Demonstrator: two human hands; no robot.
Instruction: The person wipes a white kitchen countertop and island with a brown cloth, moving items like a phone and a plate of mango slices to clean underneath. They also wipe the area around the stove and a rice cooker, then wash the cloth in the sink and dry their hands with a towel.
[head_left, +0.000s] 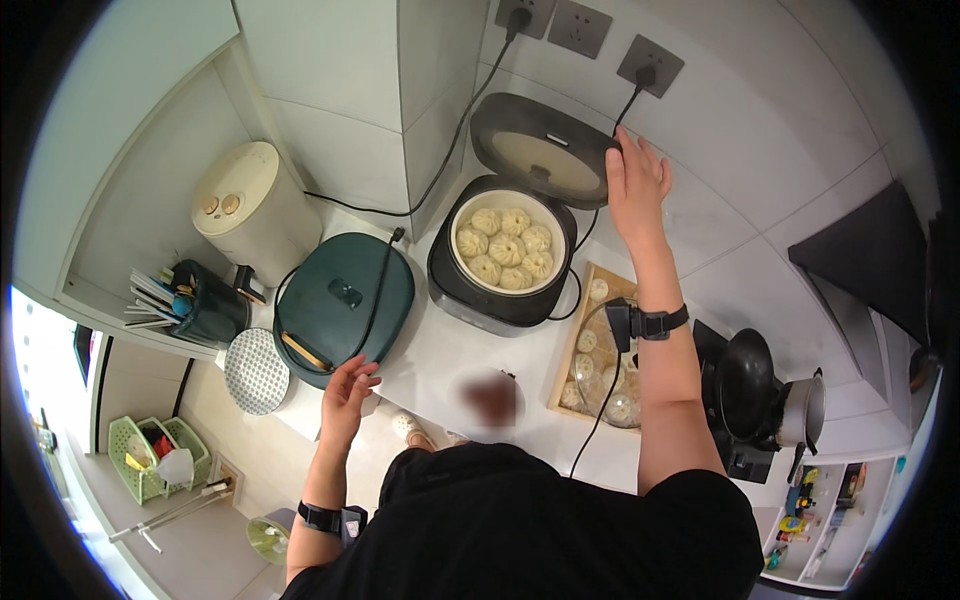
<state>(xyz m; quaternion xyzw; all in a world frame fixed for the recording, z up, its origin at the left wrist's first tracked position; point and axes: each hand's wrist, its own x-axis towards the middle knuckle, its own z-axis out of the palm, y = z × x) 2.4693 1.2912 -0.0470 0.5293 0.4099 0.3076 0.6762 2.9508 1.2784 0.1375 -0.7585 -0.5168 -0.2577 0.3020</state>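
My right hand (637, 184) is at the right rim of the raised rice cooker lid (551, 150), touching it with fingers spread. Below the lid, the black rice cooker (480, 311) stands with a cream-coloured inner pot (455, 244). Several pleated steamed buns (508, 249) fill the pot in a ring around a central one. My left hand (349, 394) hovers at the front edge of a dark green lidded appliance (360, 277), near its gold-toned handle (306, 351). Its fingers are loosely curled and apart, holding nothing.
A wooden tray (559, 394) of more buns lies right, partly under a glass lid (600, 360). Beyond are a black wok (745, 384) and a saucepan (801, 412). Left stand a cream air fryer (255, 202), a utensil holder (214, 300) and a patterned plate (256, 371).
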